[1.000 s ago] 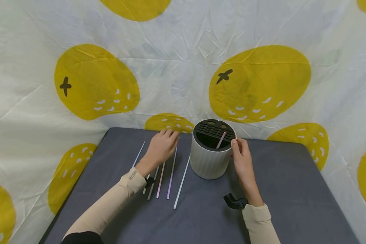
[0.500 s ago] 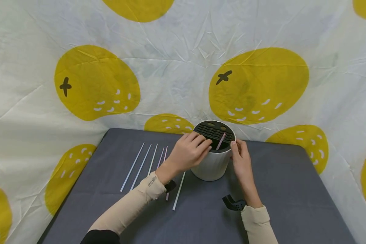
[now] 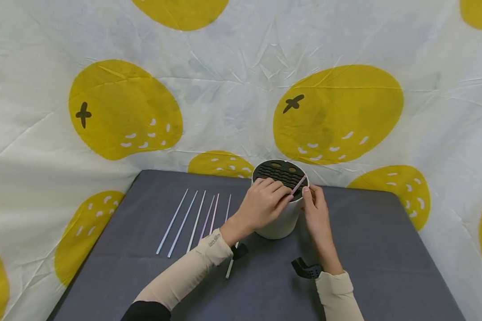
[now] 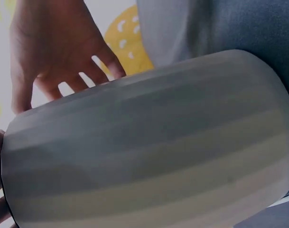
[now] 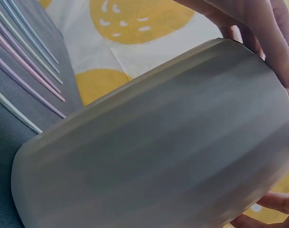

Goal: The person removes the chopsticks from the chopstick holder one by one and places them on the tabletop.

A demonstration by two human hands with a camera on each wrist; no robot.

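A white ribbed pen holder with a black slotted top stands upright on the grey table. My right hand grips its right rim, thumb at the top edge and fingers round the far side. My left hand reaches over the open front part of the top, and its fingertips pinch a thin pink stick that leans right. The stick's lower end is hidden behind the fingers. In the left wrist view the holder wall fills the frame, with the right hand at its rim.
Several thin pastel sticks lie in a slanted row on the grey table, left of the holder. My left forearm crosses over some of them. A white cloth with yellow fruit prints hangs behind the table.
My left hand has moved right from over the row of sticks to the holder's opening. The pink stick has shifted right and tilted further. My right hand stays at the rim.
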